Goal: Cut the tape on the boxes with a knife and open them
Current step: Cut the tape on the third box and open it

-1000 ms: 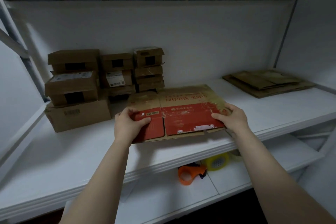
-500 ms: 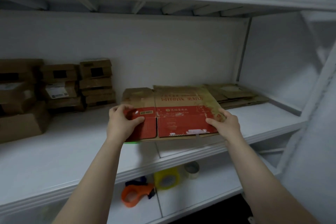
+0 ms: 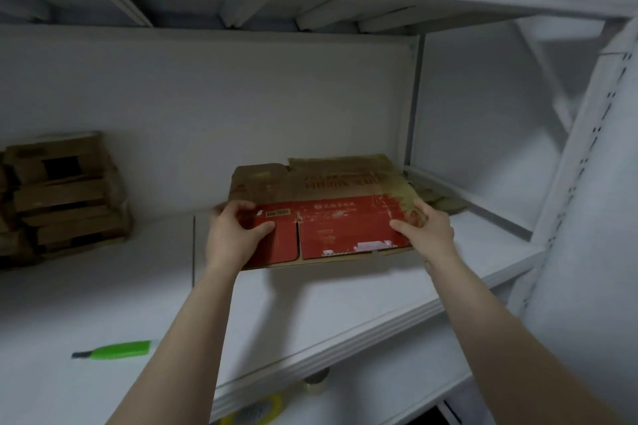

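A flattened red and brown cardboard box (image 3: 338, 217) is held level just above the white shelf (image 3: 310, 300), toward its right end. My left hand (image 3: 234, 235) grips the box's left edge, thumb on top. My right hand (image 3: 426, 226) grips its right edge the same way. The far edge of the box partly hides a pile of flattened cardboard (image 3: 438, 202) in the back right corner. A green utility knife (image 3: 117, 350) lies on the shelf near the front left, apart from both hands.
Stacked brown taped boxes (image 3: 65, 197) stand at the back left of the shelf. A yellow tape roll (image 3: 255, 412) and a smaller roll (image 3: 316, 385) lie on the lower shelf. A white upright post (image 3: 569, 203) borders the right side, and another shelf hangs overhead.
Both hands have carried the flattened box to the right along the shelf, toward the cardboard pile. The view swung right, and the green knife has come into sight on the shelf.
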